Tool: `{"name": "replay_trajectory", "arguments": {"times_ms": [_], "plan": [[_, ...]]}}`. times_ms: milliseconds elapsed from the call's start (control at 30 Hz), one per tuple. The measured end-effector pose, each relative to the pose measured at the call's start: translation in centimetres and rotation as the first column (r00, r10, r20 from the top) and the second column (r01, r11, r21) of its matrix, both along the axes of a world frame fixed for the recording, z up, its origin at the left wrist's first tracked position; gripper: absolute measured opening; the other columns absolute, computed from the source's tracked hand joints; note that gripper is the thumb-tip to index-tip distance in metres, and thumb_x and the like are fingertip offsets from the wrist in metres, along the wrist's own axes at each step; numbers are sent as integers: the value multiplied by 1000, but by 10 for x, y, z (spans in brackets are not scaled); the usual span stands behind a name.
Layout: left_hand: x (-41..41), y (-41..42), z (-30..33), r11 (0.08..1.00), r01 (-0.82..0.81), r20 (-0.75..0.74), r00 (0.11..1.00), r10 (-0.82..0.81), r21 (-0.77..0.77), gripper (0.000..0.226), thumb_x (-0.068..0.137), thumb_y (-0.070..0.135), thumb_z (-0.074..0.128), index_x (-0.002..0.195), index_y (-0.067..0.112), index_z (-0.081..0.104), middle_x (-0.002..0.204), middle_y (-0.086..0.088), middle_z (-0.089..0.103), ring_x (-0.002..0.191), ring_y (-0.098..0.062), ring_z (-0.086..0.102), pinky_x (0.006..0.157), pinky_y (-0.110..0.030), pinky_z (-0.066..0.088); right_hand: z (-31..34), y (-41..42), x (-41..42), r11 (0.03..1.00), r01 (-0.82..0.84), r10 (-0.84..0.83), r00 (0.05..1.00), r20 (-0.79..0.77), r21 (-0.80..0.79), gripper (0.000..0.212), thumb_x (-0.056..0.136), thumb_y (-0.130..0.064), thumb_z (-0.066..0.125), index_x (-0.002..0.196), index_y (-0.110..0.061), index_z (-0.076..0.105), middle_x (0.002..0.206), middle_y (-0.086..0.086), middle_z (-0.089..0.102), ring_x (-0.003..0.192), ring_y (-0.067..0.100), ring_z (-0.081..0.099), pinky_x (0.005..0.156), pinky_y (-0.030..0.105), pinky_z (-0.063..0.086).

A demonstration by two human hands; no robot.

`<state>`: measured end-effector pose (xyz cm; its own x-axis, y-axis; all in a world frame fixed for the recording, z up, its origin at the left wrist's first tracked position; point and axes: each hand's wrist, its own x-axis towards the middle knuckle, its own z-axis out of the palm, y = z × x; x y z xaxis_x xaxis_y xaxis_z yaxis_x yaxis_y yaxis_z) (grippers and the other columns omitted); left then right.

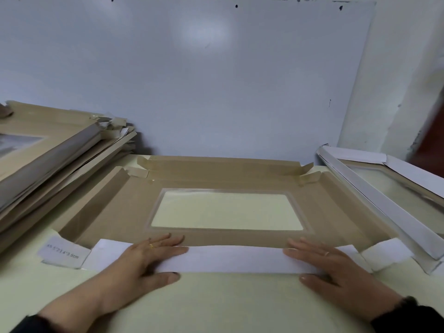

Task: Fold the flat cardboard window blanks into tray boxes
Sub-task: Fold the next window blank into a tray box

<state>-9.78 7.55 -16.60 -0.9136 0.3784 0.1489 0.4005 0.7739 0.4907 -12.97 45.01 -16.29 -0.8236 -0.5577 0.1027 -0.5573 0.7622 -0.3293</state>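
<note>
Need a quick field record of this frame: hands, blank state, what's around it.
left hand: flat on the near flap, fingers straight, no grip
right hand: flat on the same flap, fingers straight
near flap: white side up, folded inward onto the blank
blank: brown, lying on the table, side and far flaps partly raised
window: clear, in the middle of the blank
stack of blanks: to the left
folded tray: white, to the right
label: on the near-left corner tab

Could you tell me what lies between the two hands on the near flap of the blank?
Only a bare stretch of the white near flap lies between the left hand and the right hand, as the head view shows.
</note>
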Motion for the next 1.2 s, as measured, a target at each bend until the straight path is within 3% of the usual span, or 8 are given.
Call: {"name": "replay_trajectory", "arguments": {"times_ms": [267, 433, 567, 700, 767, 833, 1033, 1200], "plan": [[6, -71, -7, 985, -146, -46, 987, 151, 95, 49, 62, 66, 68, 105, 72, 47, 124, 49, 37, 124, 21, 30, 107, -16, 25, 6, 49, 7, 968, 208, -209, 978, 8, -138, 54, 80, -28, 68, 124, -44, 42, 127, -34, 39, 126, -11, 32, 101, -1, 18], [10, -88, -11, 974, -222, -129, 966, 225, 36, 38, 65, 65, 66, 101, 68, 54, 120, 47, 45, 114, 22, 41, 92, 4, 29, 4, 59, 7, 926, 300, -306, 952, 12, -227, 41, 75, -26, 73, 108, -48, 59, 116, -46, 43, 112, -16, 42, 92, -3, 25], [9, -87, -6, 956, -292, -231, 929, 289, 25, 11, 83, 56, 55, 86, 58, 65, 109, 42, 54, 95, 20, 53, 77, 1, 37, 6, 57, 5, 883, 364, -386, 922, -17, -296, 16, 75, -30, 67, 83, -43, 71, 95, -39, 61, 92, -8, 55, 79, 3, 35], [6, -86, 1, 940, -340, -301, 894, 333, 30, 38, 77, 77, 33, 80, 53, 61, 92, 33, 58, 81, 10, 57, 71, -15, 46, 3, 59, 0, 890, 391, -430, 891, -144, -236, 21, 82, -24, 61, 62, -20, 68, 65, -1, 57, 67, 13, 50, 66, 25, 39], [3, -88, 2, 925, -381, -340, 870, 355, -8, 39, 78, 75, 32, 76, 47, 58, 80, 23, 57, 66, -7, 58, 57, -32, 48, 3, 58, -2, 880, 421, -462, 866, -192, -220, 24, 83, -19, 63, 60, -16, 63, 56, -1, 52, 58, 13, 48, 63, 27, 37], [0, -88, 2, 892, -448, -401, 829, 390, -60, 38, 78, 67, 40, 55, 39, 51, 59, 12, 51, 54, -9, 51, 48, -31, 40, 4, 54, -4, 858, 464, -504, 843, -186, -222, 26, 82, -23, 64, 58, -14, 60, 52, 2, 52, 60, 21, 50, 63, 32, 38], [-7, -83, 4, 737, -643, -409, 742, 531, -209, 59, 74, 74, 48, 48, 22, 56, 52, 8, 44, 59, -17, 43, 65, -31, 27, 6, 47, -9, 785, 585, -617, 767, -174, -205, 35, 76, -32, 72, 53, -14, 52, 49, 4, 52, 59, 22, 50, 63, 37, 35], [-10, -76, 5, 647, -705, -284, 709, 646, -289, 44, 67, 65, 46, 67, 25, 61, 76, 1, 52, 92, -26, 52, 95, -39, 24, 4, 43, -16, 768, 621, -640, 741, -202, -155, 32, 72, -33, 76, 57, -23, 50, 59, -4, 52, 68, 20, 46, 79, 36, 29]]}}
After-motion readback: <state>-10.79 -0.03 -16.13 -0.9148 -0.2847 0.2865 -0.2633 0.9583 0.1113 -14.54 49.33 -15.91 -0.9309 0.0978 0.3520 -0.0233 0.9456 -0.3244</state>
